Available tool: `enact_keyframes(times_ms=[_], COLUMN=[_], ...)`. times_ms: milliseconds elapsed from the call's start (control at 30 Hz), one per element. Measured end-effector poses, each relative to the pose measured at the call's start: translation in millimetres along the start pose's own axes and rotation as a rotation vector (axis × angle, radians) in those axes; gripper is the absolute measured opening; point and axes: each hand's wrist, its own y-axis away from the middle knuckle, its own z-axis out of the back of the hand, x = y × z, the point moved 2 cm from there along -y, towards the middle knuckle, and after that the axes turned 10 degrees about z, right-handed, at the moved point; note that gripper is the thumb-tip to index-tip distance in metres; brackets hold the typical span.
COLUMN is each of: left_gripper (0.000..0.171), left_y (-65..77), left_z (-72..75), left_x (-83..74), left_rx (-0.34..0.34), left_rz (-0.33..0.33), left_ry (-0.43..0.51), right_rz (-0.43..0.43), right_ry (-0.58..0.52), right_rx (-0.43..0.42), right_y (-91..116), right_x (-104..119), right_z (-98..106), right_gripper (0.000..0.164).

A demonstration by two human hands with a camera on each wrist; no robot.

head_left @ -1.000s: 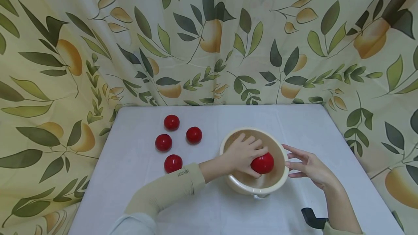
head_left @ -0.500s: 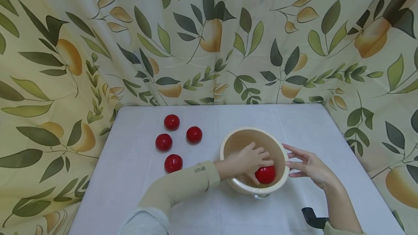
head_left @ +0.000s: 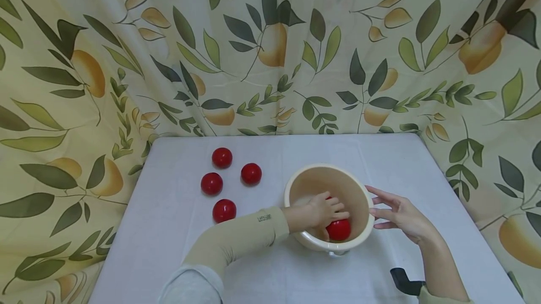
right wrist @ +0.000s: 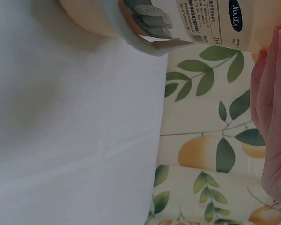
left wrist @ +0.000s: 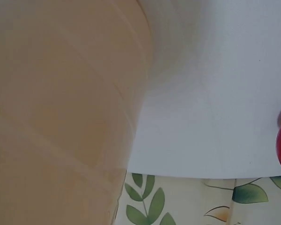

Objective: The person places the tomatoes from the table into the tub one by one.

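A cream bucket (head_left: 296, 177) stands on the white table. My left hand (head_left: 323, 211) reaches down inside it, with fingers and thumb round a shiny red ball (head_left: 339, 230) low in the bucket. A small patch of red also shows just beyond the fingers. In the left wrist view the bucket's wall (left wrist: 61, 117) fills the left side, and the left hand is hidden. My right hand (head_left: 399, 212) is at the bucket's right side, its extended fingertips resting against the outside near the rim. The right wrist view shows this hand's fingers (right wrist: 271, 98) against the bucket's labelled wall (right wrist: 246, 28).
Several more red balls lie left of the bucket, among them a back one (head_left: 222, 158) and a front one (head_left: 224, 211) close to the left sleeve (head_left: 241, 233). A black strap end (head_left: 406, 283) sticks out by the right wrist. Leaf-patterned cloth (head_left: 270, 83) hangs behind the white table (head_left: 177, 247).
My left hand has gone lower into the bucket with the red ball, which has shifted down toward the near inner wall. The right hand stays at the rim.
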Motion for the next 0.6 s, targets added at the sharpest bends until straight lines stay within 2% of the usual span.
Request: enact_keyframes(times_ms=[300, 600], left_gripper=[0.076, 0.068], left_y=[1.0, 0.5], left_z=[-0.8, -0.7], left_x=[-1.1, -0.9], left_rx=[0.031, 0.041], left_rz=[0.000, -0.010], left_ry=[-0.078, -0.100], right_rz=[-0.011, -0.014], right_ry=[0.011, 0.016], right_rx=[-0.007, -0.005], right_y=[-0.2, -0.4], right_x=[0.3, -0.2], right_z=[-0.3, -0.4], right_gripper=[0.067, 0.067])
